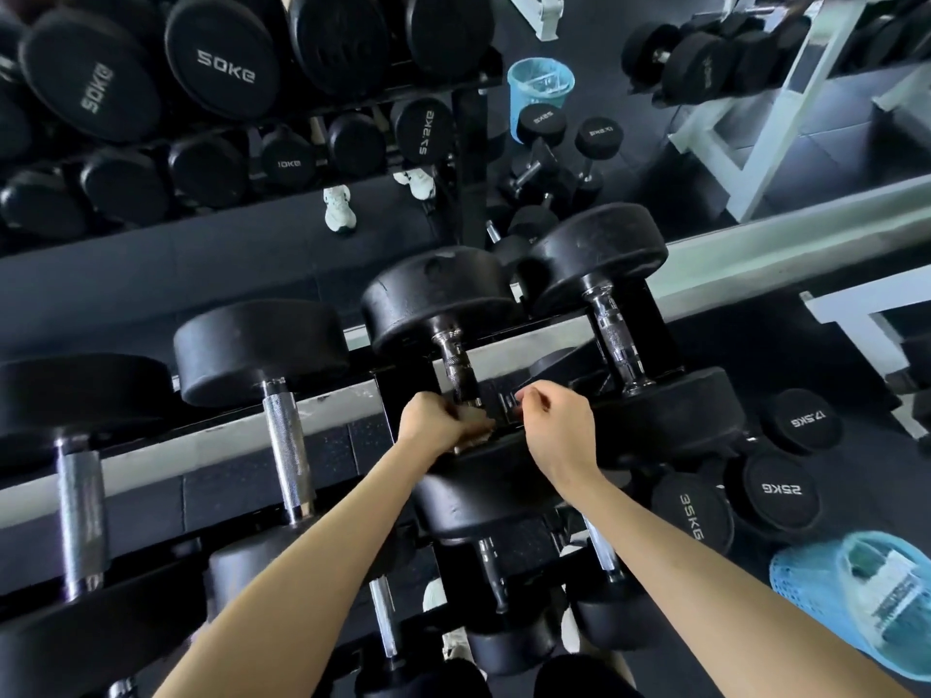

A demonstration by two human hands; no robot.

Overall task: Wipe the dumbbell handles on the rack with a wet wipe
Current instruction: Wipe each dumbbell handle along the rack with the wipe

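Note:
Black dumbbells lie across the rack (226,430) with chrome handles. My left hand (436,420) grips a pale wet wipe (476,435) at the near end of the middle dumbbell's handle (456,362). My right hand (551,428) is just to the right, fingers curled, pinching the edge of a small dark packet (499,403) that lies on the dumbbell's near head. Other handles show to the left (284,445), at the far left (80,511) and to the right (617,340).
A lower rack tier with more dumbbells (488,571) sits under my arms. Loose 35KG (692,516) and 25KG (781,488) dumbbells stand on the floor at right. A blue basket (806,571) is at lower right. A mirror behind reflects the rack and a blue bin (539,88).

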